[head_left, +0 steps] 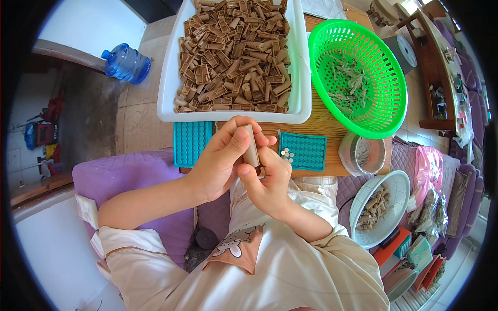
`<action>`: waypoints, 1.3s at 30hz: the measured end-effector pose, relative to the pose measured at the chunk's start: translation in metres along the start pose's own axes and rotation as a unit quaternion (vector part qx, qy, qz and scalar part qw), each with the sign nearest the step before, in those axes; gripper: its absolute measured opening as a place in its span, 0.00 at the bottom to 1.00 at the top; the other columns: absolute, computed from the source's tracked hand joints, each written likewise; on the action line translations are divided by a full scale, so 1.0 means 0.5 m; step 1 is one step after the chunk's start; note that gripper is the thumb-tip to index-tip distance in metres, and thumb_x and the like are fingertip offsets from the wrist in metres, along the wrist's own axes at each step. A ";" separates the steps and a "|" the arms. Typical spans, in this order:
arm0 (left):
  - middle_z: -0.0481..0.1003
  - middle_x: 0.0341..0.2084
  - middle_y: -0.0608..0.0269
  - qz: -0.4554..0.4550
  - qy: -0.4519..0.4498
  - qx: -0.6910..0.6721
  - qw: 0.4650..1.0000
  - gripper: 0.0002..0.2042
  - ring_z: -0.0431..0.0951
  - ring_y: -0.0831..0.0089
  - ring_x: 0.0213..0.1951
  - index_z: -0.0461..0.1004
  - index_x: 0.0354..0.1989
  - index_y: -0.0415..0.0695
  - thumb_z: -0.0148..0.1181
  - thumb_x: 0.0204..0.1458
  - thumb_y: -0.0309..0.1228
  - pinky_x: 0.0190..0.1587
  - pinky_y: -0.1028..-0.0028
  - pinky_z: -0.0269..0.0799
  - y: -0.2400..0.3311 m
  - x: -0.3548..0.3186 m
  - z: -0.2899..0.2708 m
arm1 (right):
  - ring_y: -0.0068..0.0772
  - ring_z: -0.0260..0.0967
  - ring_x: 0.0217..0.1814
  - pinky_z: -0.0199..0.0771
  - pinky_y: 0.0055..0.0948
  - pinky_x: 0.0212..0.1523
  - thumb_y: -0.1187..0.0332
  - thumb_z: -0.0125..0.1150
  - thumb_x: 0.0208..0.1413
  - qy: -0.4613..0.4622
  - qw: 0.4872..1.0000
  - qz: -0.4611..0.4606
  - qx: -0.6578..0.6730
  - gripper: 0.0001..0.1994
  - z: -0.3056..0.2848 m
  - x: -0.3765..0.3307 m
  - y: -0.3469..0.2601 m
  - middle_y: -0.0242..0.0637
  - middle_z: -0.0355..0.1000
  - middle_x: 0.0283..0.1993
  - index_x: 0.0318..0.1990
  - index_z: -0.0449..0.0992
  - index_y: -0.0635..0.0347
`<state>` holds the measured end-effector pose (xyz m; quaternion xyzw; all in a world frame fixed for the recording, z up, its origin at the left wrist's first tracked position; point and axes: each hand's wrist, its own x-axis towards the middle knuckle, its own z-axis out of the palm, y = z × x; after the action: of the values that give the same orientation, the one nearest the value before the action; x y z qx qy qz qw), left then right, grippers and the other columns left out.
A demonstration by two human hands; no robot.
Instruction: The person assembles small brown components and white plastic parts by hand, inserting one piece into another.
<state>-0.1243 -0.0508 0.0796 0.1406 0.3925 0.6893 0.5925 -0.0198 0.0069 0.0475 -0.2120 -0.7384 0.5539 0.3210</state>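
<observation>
In front of my chest, both hands are closed around one small brown curved plastic piece (pixel 251 149), held upright. My left hand (pixel 219 156) grips its upper part between thumb and fingers. My right hand (pixel 273 179) grasps it from the lower right, its thumb near the bottom end; the far side of the piece is hidden. Just past my hands, a white bin (pixel 233 117) holds a heap of similar brown plastic pieces (pixel 236 62). Teal moulded trays lie either side of my hands, one at left (pixel 192 144) and one at right (pixel 314 149). Small white discs (pixel 286 154) sit on the right tray.
A green slotted basket (pixel 384 111) with clear scraps stands at the right, beside a clear jar (pixel 348 150) at the wooden table's (pixel 332 124) edge. Lower right, a pale basket (pixel 399 194) holds beige pieces. A blue water jug (pixel 127 63) lies on the floor at left.
</observation>
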 end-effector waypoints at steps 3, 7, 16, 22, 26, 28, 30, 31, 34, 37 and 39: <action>0.65 0.34 0.66 0.002 -0.018 -0.013 1.000 0.15 0.64 0.71 0.49 0.61 0.38 0.44 0.47 0.53 0.43 0.50 0.71 0.63 0.003 -0.002 0.003 | 0.33 0.59 0.16 0.59 0.27 0.17 0.67 0.56 0.47 0.053 0.998 -0.029 0.020 0.10 0.002 0.003 -0.002 0.39 0.62 0.19 0.29 0.69 0.66; 0.67 0.33 0.65 0.024 -0.068 0.051 0.996 0.13 0.63 0.71 0.51 0.60 0.38 0.43 0.47 0.53 0.41 0.50 0.71 0.63 -0.001 -0.011 0.000 | 0.33 0.59 0.17 0.59 0.26 0.17 0.67 0.53 0.48 0.076 0.992 -0.100 0.025 0.10 -0.002 0.001 0.017 0.39 0.62 0.19 0.31 0.70 0.67; 0.63 0.43 0.61 -0.002 -0.044 0.037 0.998 0.16 0.68 0.73 0.44 0.56 0.47 0.44 0.47 0.55 0.36 0.47 0.72 0.66 0.002 -0.005 0.001 | 0.22 0.53 0.19 0.54 0.24 0.19 0.60 0.34 0.59 -0.081 0.966 0.128 0.209 0.20 -0.037 0.013 0.023 0.32 0.60 0.19 0.23 0.66 0.65; 0.65 0.42 0.60 -0.004 -0.036 0.066 0.997 0.16 0.70 0.75 0.40 0.57 0.48 0.43 0.49 0.53 0.31 0.42 0.71 0.71 0.002 0.009 -0.002 | 0.14 0.53 0.18 0.51 0.16 0.18 0.58 0.35 0.60 -0.088 0.917 0.243 0.305 0.18 -0.054 0.011 0.021 0.27 0.60 0.21 0.25 0.65 0.61; 0.69 0.36 0.62 0.069 -0.024 0.259 0.963 0.12 0.70 0.75 0.40 0.63 0.43 0.41 0.52 0.51 0.28 0.39 0.72 0.72 0.002 0.005 -0.003 | 0.14 0.57 0.21 0.56 0.14 0.19 0.61 0.41 0.59 -0.057 0.926 0.205 0.312 0.13 -0.073 0.021 0.015 0.27 0.64 0.24 0.32 0.66 0.62; 0.69 0.35 0.62 0.102 -0.003 0.338 0.936 0.11 0.71 0.74 0.40 0.65 0.42 0.41 0.54 0.49 0.27 0.37 0.73 0.72 0.009 -0.004 0.011 | 0.14 0.59 0.24 0.58 0.14 0.21 0.63 0.44 0.58 -0.027 0.925 0.198 0.322 0.10 -0.077 0.027 0.009 0.29 0.65 0.25 0.36 0.65 0.62; 0.69 0.35 0.62 0.134 0.017 0.415 0.900 0.11 0.71 0.73 0.39 0.67 0.40 0.42 0.57 0.46 0.25 0.36 0.73 0.72 0.012 -0.001 0.011 | 0.16 0.64 0.29 0.61 0.14 0.27 0.68 0.49 0.56 0.014 0.902 0.186 0.390 0.11 -0.076 0.025 0.004 0.33 0.68 0.32 0.44 0.60 0.59; 0.69 0.34 0.63 0.280 -0.017 0.532 0.799 0.12 0.71 0.72 0.37 0.69 0.38 0.43 0.58 0.43 0.24 0.34 0.74 0.72 0.012 0.008 0.001 | 0.16 0.64 0.29 0.61 0.14 0.27 0.68 0.49 0.56 0.015 0.902 0.186 0.390 0.11 -0.070 0.020 -0.003 0.33 0.68 0.32 0.44 0.60 0.59; 0.70 0.33 0.66 0.451 -0.055 0.643 0.617 0.13 0.71 0.70 0.35 0.71 0.34 0.46 0.61 0.36 0.24 0.32 0.75 0.72 0.010 0.009 -0.011 | 0.20 0.63 0.38 0.62 0.19 0.39 0.62 0.51 0.55 0.022 0.784 0.254 0.566 0.13 -0.062 0.006 -0.015 0.34 0.66 0.42 0.46 0.60 0.53; 0.70 0.32 0.71 0.523 -0.053 0.672 0.521 0.12 0.70 0.72 0.33 0.72 0.30 0.51 0.62 0.33 0.25 0.31 0.78 0.70 0.003 0.009 -0.017 | 0.20 0.61 0.44 0.59 0.23 0.44 0.58 0.50 0.54 -0.046 0.711 0.320 0.624 0.15 -0.062 -0.010 -0.027 0.33 0.66 0.45 0.46 0.61 0.52; 0.69 0.32 0.74 0.569 -0.061 0.687 0.448 0.11 0.70 0.74 0.34 0.71 0.28 0.53 0.62 0.34 0.25 0.28 0.80 0.69 0.003 0.010 -0.016 | 0.22 0.60 0.48 0.58 0.26 0.48 0.55 0.49 0.54 -0.067 0.700 0.314 0.638 0.17 -0.068 -0.016 -0.032 0.34 0.65 0.48 0.47 0.60 0.52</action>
<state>-0.1320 -0.0489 0.0738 0.7354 0.5333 0.3673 -0.1997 0.0107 0.0198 0.0671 -0.1380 -0.1185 0.9738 0.1365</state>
